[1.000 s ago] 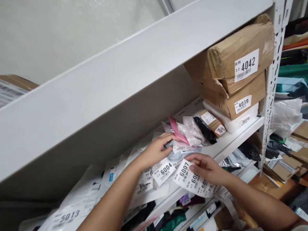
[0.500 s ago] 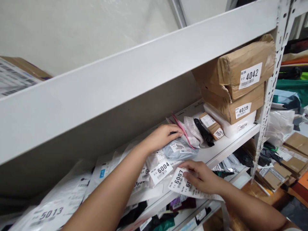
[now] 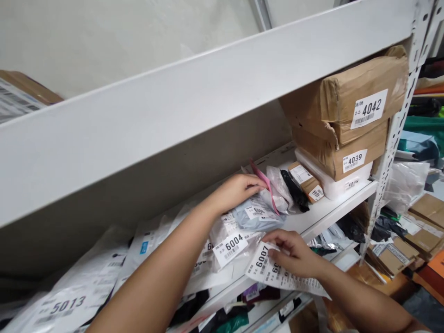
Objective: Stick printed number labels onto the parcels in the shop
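Note:
My left hand [image 3: 237,190] reaches into the white metal shelf [image 3: 326,210] and rests with curled fingers on a pile of plastic parcel bags, its fingertips against a pink bag [image 3: 266,188]. Just below it lies a grey-blue bag [image 3: 256,216] with a white label. My right hand [image 3: 294,253] pinches a strip of white number labels [image 3: 274,273], the top one reading 6007, at the shelf's front edge. A bag labelled 6004 [image 3: 231,246] lies between my two forearms.
Brown boxes 4042 [image 3: 360,97] and 4039 [image 3: 347,155] are stacked on a white box at the shelf's right end. A small brown parcel [image 3: 307,181] and a black bag [image 3: 294,189] lie beside them. Bag 5013 [image 3: 65,303] sits far left. More parcels fill the lower shelves and floor.
My left hand has pushed further right into the pile, up to the pink bag. My right hand with the label strip has stayed near the shelf edge. The view has shifted slightly.

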Demonstrator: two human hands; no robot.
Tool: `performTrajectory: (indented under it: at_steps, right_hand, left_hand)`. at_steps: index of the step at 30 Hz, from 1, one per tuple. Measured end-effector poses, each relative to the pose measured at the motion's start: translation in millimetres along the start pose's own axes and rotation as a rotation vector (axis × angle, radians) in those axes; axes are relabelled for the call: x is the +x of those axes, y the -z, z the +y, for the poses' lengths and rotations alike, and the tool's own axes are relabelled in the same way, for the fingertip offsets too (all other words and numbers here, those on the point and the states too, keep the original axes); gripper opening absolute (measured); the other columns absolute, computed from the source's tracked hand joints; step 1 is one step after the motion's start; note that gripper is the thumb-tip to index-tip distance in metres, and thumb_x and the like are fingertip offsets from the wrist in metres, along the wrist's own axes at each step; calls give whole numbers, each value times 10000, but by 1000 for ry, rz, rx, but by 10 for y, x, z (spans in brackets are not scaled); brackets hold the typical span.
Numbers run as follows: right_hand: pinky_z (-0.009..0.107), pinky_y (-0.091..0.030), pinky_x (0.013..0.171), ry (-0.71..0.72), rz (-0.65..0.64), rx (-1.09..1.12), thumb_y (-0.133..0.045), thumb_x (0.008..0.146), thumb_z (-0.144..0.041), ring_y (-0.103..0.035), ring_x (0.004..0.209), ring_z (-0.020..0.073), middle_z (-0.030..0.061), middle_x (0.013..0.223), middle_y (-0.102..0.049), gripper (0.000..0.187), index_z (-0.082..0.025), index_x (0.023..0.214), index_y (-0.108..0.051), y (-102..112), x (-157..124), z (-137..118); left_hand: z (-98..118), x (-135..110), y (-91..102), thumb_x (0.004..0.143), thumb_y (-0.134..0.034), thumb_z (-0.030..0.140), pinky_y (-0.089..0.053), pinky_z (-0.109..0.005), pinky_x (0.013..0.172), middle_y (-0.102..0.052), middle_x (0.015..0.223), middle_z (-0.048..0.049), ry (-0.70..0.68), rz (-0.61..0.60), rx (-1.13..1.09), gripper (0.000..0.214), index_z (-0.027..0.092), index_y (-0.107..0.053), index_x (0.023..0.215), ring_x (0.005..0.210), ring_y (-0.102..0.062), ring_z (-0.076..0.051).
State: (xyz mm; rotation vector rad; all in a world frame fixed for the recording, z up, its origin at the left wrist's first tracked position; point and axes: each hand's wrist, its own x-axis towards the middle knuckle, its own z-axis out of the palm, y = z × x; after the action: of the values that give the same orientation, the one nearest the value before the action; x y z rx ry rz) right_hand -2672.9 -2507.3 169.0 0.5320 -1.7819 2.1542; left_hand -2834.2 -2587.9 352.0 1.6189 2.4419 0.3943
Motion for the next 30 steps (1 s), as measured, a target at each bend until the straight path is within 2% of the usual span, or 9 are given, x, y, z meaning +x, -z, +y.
performTrajectory:
  at_steps: [6, 10, 12, 14, 16, 21, 23, 26, 30]
  right_hand:
    - [248, -374, 595, -5, -11, 15, -571, 923, -472, -444, 635, 119, -2, 751, -540, 350, -194, 1128, -631, 19, -8, -17]
    - [235, -346, 559, -7, -11, 17, -558, 921, -376, -438, 608, 108, -4, 732, -549, 226, -183, 998, -648, 11, 0, -93]
    - [228, -309, 523, -8, 14, -9, -538, 922, -322, -391, 540, 89, -31, 666, -511, 188, -177, 983, -641, 0, 12, -184]
    - [227, -271, 492, -5, 54, -73, -541, 917, -293, -311, 468, 73, -71, 607, -440, 235, -179, 1110, -614, -10, 28, -275]
    - [229, -260, 481, -5, 90, -139, -555, 910, -289, -258, 427, 66, -95, 596, -405, 393, -184, 1288, -523, -18, 48, -322]
    - [234, -288, 494, -75, 179, -271, -531, 906, -349, -325, 417, 84, -76, 617, -472, 565, -175, 1425, -391, -48, 120, -237]
    - [243, -306, 510, -117, 144, -352, -511, 904, -368, -371, 430, 100, -53, 636, -518, 588, -165, 1443, -394, -56, 163, -223]
    - [262, -338, 538, -208, 24, -461, -498, 901, -378, -460, 482, 146, -24, 630, -557, 647, -149, 1492, -368, -44, 252, -293]
    - [282, -342, 565, -316, -111, -537, -497, 901, -384, -543, 591, 215, 2, 611, -586, 726, -172, 1555, -263, 5, 397, -424]
  left_hand:
    - [-25, 35, 63, 826, -582, 366, -518, -288, 846, -787, 952, -24, 104, -70, -81, 270, 194, -774, 906, 876, -702, -204]
    - [-13, -54, 38, 835, -586, 399, -521, -291, 859, -786, 954, -20, 112, -31, -91, 278, 199, -771, 893, 871, -699, -201]
    - [-23, -111, 9, 845, -579, 422, -520, -302, 877, -783, 950, -24, 109, -3, -80, 294, 199, -766, 886, 878, -695, -204]
    - [-47, -172, -22, 855, -570, 448, -523, -309, 883, -778, 938, -26, 110, 33, -72, 314, 202, -762, 883, 877, -690, -205]
    - [-74, -232, -47, 868, -562, 470, -530, -307, 866, -771, 923, -27, 117, 70, -61, 331, 206, -760, 887, 860, -685, -199]
    - [-126, -349, -88, 905, -559, 416, -539, -270, 775, -740, 871, -30, 73, 162, -9, 285, 211, -752, 863, 792, -671, -165]
    - [-147, -380, -112, 901, -582, 369, -540, -269, 792, -725, 921, -39, 31, 218, 15, 230, 220, -755, 874, 826, -671, -160]
    - [-171, -422, -177, 878, -625, 318, -538, -271, 813, -677, 971, -44, -1, 334, 65, 150, 239, -752, 872, 888, -658, -158]
    - [-134, -493, -296, 820, -696, 336, -557, -256, 757, -609, 930, -23, 95, 505, 3, 116, 231, -665, 859, 870, -638, -153]
